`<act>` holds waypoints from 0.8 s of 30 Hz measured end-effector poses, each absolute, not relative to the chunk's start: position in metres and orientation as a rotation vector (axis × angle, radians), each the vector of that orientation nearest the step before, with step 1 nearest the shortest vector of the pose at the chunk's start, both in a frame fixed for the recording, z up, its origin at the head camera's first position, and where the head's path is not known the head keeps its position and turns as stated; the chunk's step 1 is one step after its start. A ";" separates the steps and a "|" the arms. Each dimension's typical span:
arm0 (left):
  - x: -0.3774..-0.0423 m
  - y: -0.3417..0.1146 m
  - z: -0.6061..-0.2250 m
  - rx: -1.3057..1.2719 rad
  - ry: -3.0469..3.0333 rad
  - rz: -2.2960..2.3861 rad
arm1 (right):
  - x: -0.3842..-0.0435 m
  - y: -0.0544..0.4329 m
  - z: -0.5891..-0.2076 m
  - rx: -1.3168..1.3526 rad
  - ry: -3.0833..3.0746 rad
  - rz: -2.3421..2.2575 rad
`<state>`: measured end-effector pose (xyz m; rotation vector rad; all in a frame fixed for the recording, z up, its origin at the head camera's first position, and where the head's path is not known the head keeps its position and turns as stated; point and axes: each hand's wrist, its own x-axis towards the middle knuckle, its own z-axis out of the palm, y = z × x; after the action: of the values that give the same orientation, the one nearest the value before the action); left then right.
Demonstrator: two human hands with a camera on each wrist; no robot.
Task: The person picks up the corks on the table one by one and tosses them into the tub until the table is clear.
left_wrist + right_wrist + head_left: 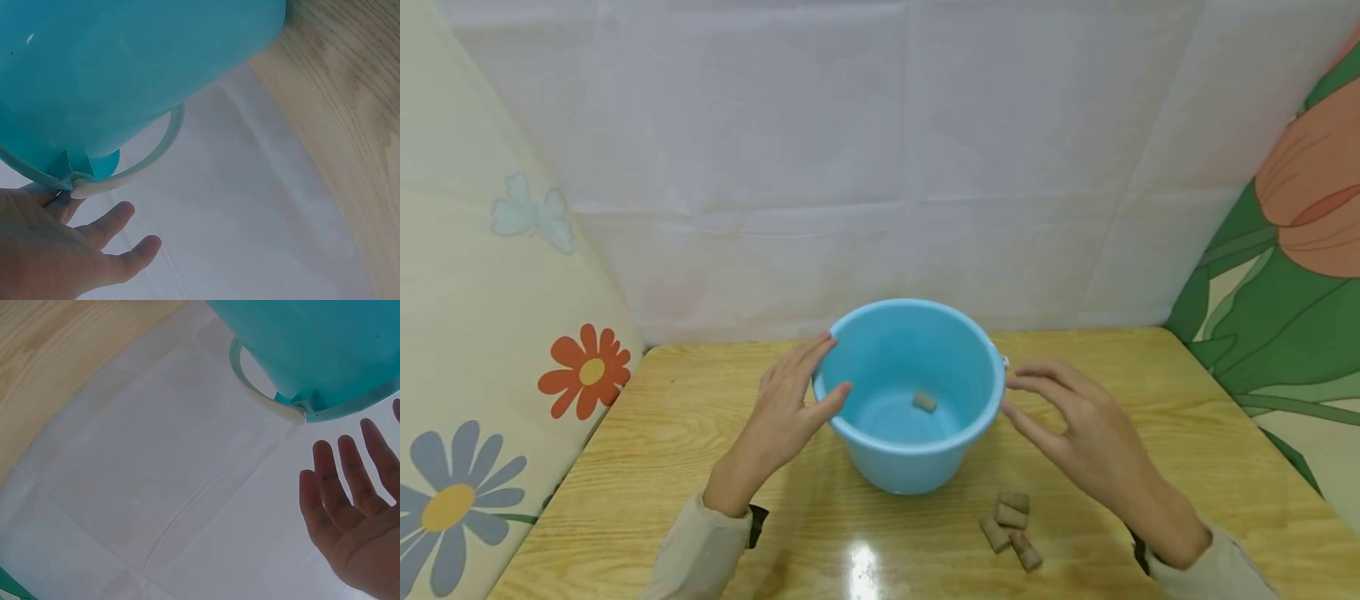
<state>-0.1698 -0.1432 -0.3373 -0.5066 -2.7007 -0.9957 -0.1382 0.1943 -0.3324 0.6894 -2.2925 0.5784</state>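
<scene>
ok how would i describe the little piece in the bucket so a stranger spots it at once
Start at the wood-grain table and find the light blue bucket. Look through its open top to the bottom inside. The small tan piece lies there alone, whereas similar pieces are clustered outside on the tabletop.

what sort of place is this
Probably an indoor spot set up for filming: a wood-grain table against a creased white sheet, with flower-printed panels on either side.
</scene>
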 end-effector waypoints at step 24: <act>-0.171 -0.144 -0.338 -0.504 -2.704 -1.000 | -0.124 0.214 -0.351 0.613 -2.364 0.495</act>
<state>-0.1706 -0.1437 -0.3383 -0.5038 -2.7039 -0.9996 -0.1243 0.2142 -0.3511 0.6135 -2.3645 0.4951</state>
